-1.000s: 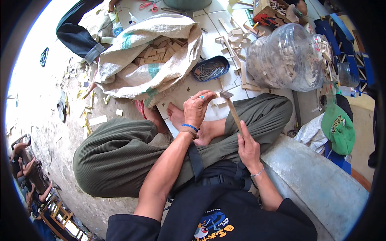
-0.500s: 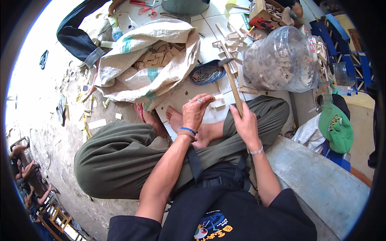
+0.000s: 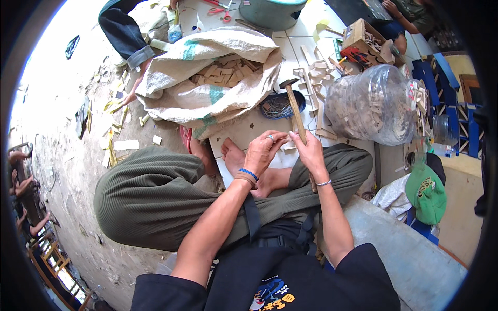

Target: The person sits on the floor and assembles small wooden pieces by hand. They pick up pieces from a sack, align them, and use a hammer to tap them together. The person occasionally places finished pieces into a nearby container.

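My right hand (image 3: 310,151) is wrapped round the wooden handle of a hammer (image 3: 294,105), whose dark metal head points away from me. My left hand (image 3: 263,152) is closed in a pinch, its fingertips meeting the thumb of my right hand. Whatever sits between those fingertips is too small to make out. Just below them, a pale wooden piece (image 3: 288,146) shows in part, mostly hidden by the hands. Beyond the hammer lies a blue dish (image 3: 277,115) holding thin nails.
A woven sack (image 3: 171,90) of wood offcuts (image 3: 228,72) stands ahead. To the right lie a clear plastic jar (image 3: 371,106) of wood bits, wooden strips (image 3: 314,72), a cardboard box (image 3: 355,35) and a green cap (image 3: 426,194). Other people sit nearby.
My two hands have come together at the fingertips. The right hand has tilted the hammer and drawn it closer to the left. The whole view has shifted slightly.
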`<state>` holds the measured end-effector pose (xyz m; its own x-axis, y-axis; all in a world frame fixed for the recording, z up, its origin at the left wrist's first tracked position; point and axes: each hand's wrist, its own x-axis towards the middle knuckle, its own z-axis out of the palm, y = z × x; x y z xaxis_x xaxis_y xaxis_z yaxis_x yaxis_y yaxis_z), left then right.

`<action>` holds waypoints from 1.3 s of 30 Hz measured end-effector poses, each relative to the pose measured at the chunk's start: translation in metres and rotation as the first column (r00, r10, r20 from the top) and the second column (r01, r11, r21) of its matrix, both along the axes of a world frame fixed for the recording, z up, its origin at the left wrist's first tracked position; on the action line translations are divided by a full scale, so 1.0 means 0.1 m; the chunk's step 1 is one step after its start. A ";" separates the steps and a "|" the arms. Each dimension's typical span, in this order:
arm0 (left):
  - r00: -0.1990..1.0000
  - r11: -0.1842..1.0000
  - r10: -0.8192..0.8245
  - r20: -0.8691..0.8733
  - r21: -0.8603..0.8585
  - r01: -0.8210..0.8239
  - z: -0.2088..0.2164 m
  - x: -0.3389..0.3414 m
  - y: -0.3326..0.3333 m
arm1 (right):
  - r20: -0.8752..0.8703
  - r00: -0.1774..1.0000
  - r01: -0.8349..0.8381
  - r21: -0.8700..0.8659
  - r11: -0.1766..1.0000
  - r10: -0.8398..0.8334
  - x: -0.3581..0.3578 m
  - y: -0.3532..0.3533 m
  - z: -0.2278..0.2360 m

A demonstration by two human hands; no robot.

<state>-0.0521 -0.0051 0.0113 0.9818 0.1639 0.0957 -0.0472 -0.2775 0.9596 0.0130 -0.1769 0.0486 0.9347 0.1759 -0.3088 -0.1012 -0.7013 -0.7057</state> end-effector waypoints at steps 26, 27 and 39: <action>0.994 0.994 -0.105 -0.028 0.038 0.106 -0.16 0.08 0.08 | -0.092 0.992 -0.081 0.055 0.995 0.086 0.13 -0.08 -0.04; 0.995 0.994 -0.102 -0.021 0.039 0.103 -0.15 0.08 0.07 | -0.098 0.992 -0.078 0.050 0.996 0.082 0.13 -0.08 -0.04; 0.998 0.991 -0.043 0.047 0.126 0.037 -0.17 0.05 0.03 | -0.071 0.995 -0.061 0.039 0.997 0.063 0.10 -0.03 0.00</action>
<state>-0.0469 -0.0021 -0.0058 0.9809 0.1080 0.1620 -0.1076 -0.3923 0.9135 0.0226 -0.1803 0.0484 0.8971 0.2455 -0.3673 -0.1099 -0.6813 -0.7237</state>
